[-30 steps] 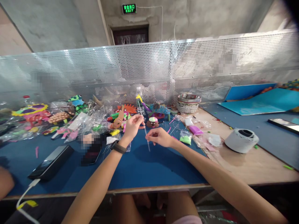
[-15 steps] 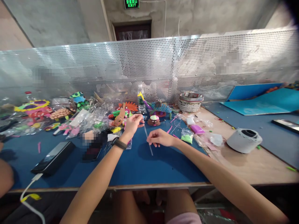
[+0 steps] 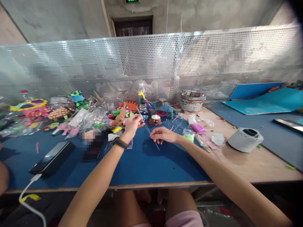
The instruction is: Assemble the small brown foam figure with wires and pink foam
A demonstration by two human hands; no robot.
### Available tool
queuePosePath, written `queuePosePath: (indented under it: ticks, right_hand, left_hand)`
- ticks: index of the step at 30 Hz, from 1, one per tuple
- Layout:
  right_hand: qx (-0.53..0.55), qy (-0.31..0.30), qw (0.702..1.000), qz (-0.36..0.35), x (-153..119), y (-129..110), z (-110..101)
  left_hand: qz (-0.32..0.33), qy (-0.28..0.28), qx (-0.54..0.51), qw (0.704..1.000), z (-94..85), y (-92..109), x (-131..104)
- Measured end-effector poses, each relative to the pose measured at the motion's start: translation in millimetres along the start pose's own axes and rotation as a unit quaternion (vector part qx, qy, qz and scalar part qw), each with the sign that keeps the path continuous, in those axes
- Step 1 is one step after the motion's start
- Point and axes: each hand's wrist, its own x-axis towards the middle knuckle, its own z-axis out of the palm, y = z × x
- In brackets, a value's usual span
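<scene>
Thin metal wires (image 3: 146, 128) run slantwise between my two hands above the blue table mat (image 3: 142, 170). My left hand (image 3: 133, 125), with a dark band on its wrist, pinches them near the upper end. Lower down, my right hand (image 3: 162, 135) has its fingertips closed on the same wires, whose ends stick out below it. Just beyond my hands sits a brown clay figure (image 3: 155, 120) with a pink, white and green top. More loose wires (image 3: 109, 147) lie to the left of my left wrist.
Clay animals in plastic bags (image 3: 80, 118) crowd the left back. A power bank (image 3: 53, 157) with a white cable lies front left. On the right stand a white roll (image 3: 246, 139) and a woven basket (image 3: 193, 101). A bag of green clay (image 3: 188, 135) lies near my right hand.
The wires have tilted further, their lower ends swinging to the right. My right hand has shifted slightly up and right along with them. The camera view has dipped a little.
</scene>
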Motion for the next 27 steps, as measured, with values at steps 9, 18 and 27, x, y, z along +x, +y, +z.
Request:
queuePosePath:
  ticks: [9, 18, 27]
  right_hand:
    - [0.027, 0.018, 0.999, -0.028, 0.4, 0.8, -4.8]
    - [-0.081, 0.120, 0.988, -0.052, 0.1, 2.0, -19.9]
    - [-0.206, 0.217, 0.938, -0.176, -0.2, 0.4, -27.2]
  left_hand:
    - [0.004, 0.004, 0.003, 1.000, -1.8, -2.7, 3.1]
    - [-0.077, -0.118, 0.043, 0.989, 3.2, 2.0, -6.9]
    - [-0.117, -0.173, 0.079, 0.975, 10.7, -5.7, -15.5]
